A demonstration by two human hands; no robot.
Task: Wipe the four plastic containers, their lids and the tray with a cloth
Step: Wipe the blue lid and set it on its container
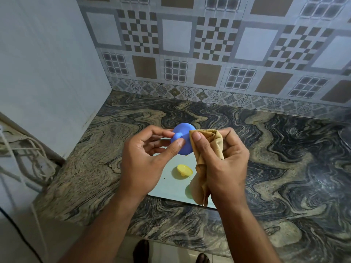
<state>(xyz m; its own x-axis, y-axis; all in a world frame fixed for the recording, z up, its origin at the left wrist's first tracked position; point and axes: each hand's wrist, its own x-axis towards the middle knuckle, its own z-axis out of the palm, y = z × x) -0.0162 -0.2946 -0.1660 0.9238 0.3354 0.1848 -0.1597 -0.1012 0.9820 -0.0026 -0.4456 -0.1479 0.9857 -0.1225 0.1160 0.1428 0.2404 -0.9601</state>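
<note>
My left hand [144, 158] pinches a round blue lid [182, 137] with a small knob, holding it up above the counter. My right hand [222, 160] grips a tan cloth [208, 149], and its thumb presses the cloth against the lid's right edge. The cloth's loose end hangs down below my right hand. Beneath both hands lies a pale flat tray [167, 188] on the counter. A yellow lid [184, 170] rests on the tray, knob side down. The containers are not in sight.
The marbled stone counter [284, 168] runs to a tiled back wall and a plain wall on the left. White cables [28, 149] hang past the counter's left edge. A dark round object [346, 134] shows at the far right. Feet show below the front edge.
</note>
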